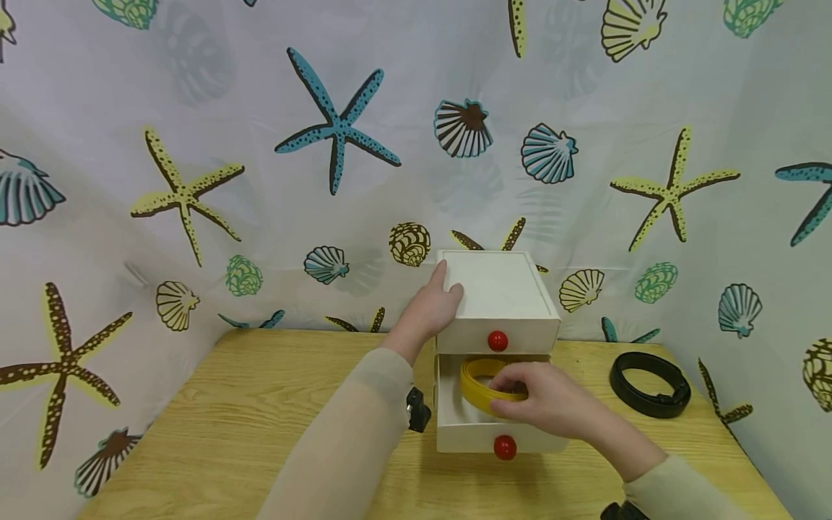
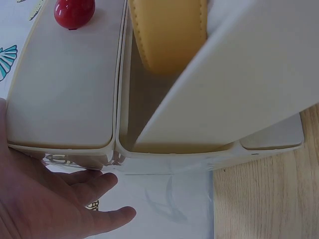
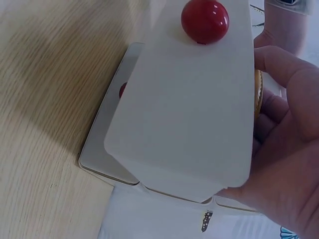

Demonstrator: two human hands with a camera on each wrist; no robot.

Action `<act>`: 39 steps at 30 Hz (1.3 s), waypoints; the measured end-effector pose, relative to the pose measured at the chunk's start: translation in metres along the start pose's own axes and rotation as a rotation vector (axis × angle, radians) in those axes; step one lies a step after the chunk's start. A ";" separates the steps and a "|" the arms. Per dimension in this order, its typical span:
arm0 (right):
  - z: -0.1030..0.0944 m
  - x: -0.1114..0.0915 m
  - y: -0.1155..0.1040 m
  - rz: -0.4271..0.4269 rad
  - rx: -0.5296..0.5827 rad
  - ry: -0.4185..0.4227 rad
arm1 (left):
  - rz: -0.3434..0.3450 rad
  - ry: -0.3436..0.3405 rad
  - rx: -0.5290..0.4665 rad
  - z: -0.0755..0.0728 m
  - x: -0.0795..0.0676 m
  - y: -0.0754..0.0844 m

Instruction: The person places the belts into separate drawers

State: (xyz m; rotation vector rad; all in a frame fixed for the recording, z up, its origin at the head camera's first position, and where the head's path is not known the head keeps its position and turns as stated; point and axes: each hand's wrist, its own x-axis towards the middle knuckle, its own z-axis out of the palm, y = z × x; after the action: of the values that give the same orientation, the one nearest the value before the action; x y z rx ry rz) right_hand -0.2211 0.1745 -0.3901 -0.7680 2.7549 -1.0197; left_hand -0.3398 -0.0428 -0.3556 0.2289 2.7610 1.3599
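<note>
A small white drawer chest (image 1: 497, 285) has its top drawer closed and the drawer below pulled out. Inside that open drawer (image 1: 451, 404) lies a coiled yellow belt (image 1: 474, 390), its stitched edge showing in the left wrist view. My right hand (image 1: 546, 397) reaches over the drawer's right side and pinches the coil between thumb and fingers. My left hand (image 1: 432, 310) rests against the chest's upper left edge, thumb over the top. Its fingers (image 2: 97, 186) extend fairly straight along the side in the left wrist view. The drawer front (image 3: 184, 99) hides part of the belt in the right wrist view.
On the table's right lies a coiled black belt (image 1: 650, 386) with a buckle. Red knobs (image 1: 505, 448) stick out from the drawer fronts. A wood-grain table (image 1: 273, 404) bears the chest, and a curtain (image 1: 403, 202) with shells and starfish hangs behind.
</note>
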 end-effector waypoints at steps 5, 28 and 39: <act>0.005 0.003 0.001 -0.010 -0.023 0.017 | 0.006 -0.003 -0.005 0.000 0.000 0.000; 0.017 0.011 0.005 0.000 -0.085 0.063 | -0.002 -0.002 0.007 0.000 0.001 -0.001; 0.019 0.012 0.006 0.024 -0.079 0.045 | -0.009 -0.003 0.005 0.000 0.001 -0.001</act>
State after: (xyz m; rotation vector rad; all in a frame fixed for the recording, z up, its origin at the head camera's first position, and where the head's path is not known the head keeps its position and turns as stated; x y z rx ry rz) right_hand -0.2288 0.1615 -0.4076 -0.7292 2.8506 -0.9402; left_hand -0.3406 -0.0430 -0.3566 0.2185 2.7595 1.3494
